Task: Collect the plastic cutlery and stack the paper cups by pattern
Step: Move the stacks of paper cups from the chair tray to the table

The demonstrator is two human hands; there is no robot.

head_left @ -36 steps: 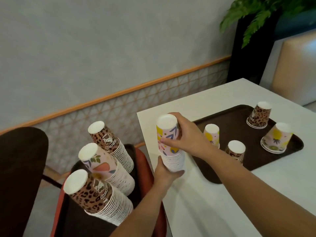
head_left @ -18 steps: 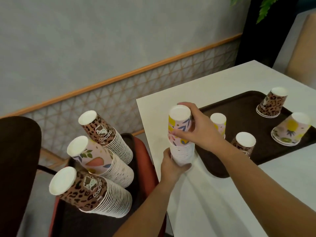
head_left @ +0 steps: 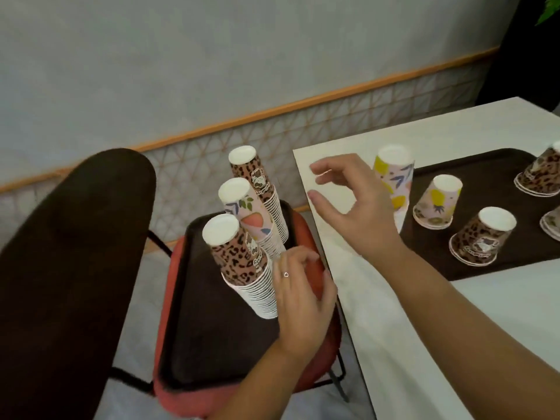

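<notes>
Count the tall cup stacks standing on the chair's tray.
3, in a row: a near leopard stack beside the left hand, a middle fruit-print stack, and a far leopard stack toward the wall. Nothing suggests a hidden one.

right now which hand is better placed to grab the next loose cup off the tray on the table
Right. The right hand hovers open over the table edge, next to the brown tray with the loose pineapple cup. The left hand is down by the chair stacks, farther off.

Bare tray floor [head_left: 212, 328] left of three cup stacks [head_left: 242, 262].
</notes>
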